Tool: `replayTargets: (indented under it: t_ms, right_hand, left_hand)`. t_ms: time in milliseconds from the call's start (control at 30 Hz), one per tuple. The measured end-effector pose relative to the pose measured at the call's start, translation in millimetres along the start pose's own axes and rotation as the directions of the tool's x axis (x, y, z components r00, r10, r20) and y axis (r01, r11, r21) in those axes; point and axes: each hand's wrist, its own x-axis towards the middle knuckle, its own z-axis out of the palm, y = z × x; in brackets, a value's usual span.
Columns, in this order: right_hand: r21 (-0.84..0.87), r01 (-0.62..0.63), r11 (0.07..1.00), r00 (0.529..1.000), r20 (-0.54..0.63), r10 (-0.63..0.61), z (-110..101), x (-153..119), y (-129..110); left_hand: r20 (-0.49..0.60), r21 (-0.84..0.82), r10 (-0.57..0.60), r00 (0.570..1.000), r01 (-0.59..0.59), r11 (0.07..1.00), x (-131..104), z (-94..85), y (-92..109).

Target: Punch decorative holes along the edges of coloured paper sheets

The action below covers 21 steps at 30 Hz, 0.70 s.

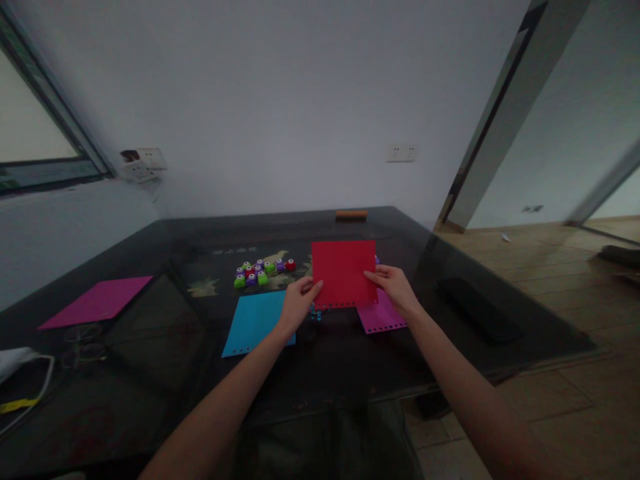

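Note:
A red sheet of paper (344, 272) is held up over the table, with a row of punched holes along its lower edge. My left hand (299, 305) pinches its left edge, thumb in front. On the right edge, my right hand (394, 288) grips it the same way. Below and left lies a blue sheet (257, 320), partly under my left forearm, with holes along its near edge. A pink sheet (383, 313) with punched holes lies partly hidden behind the red one. Small blue paper bits (316, 313) are scattered between the sheets.
Several small green, red and purple hole punches (257, 272) with eye-like tops stand beyond the blue sheet. A magenta sheet (100, 301) lies at the left, near eyeglasses (84, 347) and a white cable (47, 380). A black case (477, 310) is at right; a brown roll (351, 215) lies by the wall.

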Motion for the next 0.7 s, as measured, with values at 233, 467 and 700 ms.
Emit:
replayTargets:
  t_ms: [233, 467, 700]
  right_hand:
    - [0.069, 0.071, 0.995, 0.99, -0.124, -0.063, -17.7, 4.2, 2.7]
    - [0.107, 0.076, 0.991, 0.992, -0.111, -0.064, -14.8, 1.9, -0.4]
    - [0.106, 0.08, 0.991, 0.992, -0.102, -0.069, -12.6, -1.2, -2.7]
  left_hand:
    - [0.083, 0.183, -0.028, 0.996, 0.012, 0.983, -0.2, -0.6, -0.9]
    - [0.073, 0.221, -0.013, 0.997, -0.004, 0.975, -2.2, 1.3, -3.9]
    - [0.08, 0.265, 0.02, 0.997, -0.04, 0.963, -1.8, -0.6, -3.4]
